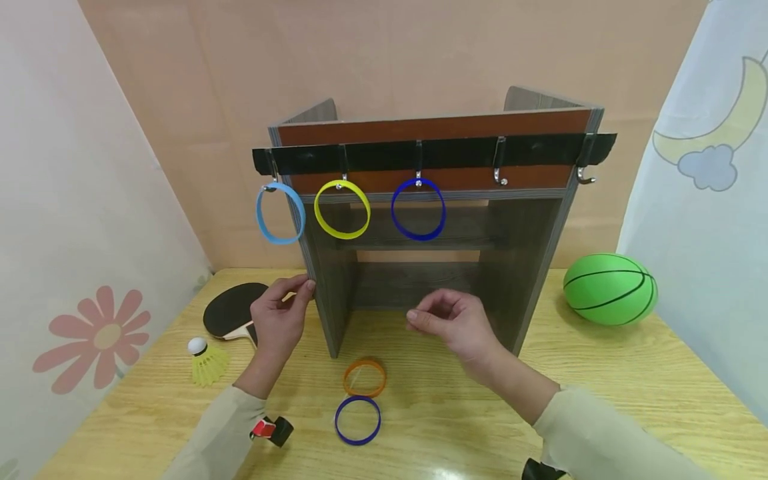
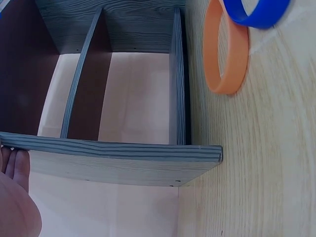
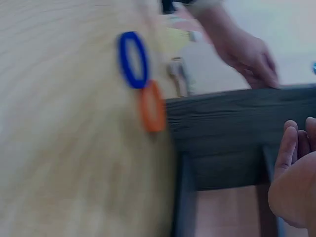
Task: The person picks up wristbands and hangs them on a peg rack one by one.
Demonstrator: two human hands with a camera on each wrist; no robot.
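An orange ring (image 1: 384,379) and blue ring (image 1: 358,443) lie low in the head view's middle. The left hand (image 1: 279,320) pinches the shelf (image 1: 336,270), maybe steadying it. The right hand (image 1: 457,325), fingers bent loosely, holds nothing. Getting a ring would need pinching.

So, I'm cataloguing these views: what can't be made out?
- Head view: the handle end of the paddle, hidden behind the left arm.
- Left wrist view: part of the blue band, cut off by the top edge.
- Right wrist view: part of the right hand, cut off by the right edge.
- Right wrist view: any marks on the orange band, blurred.
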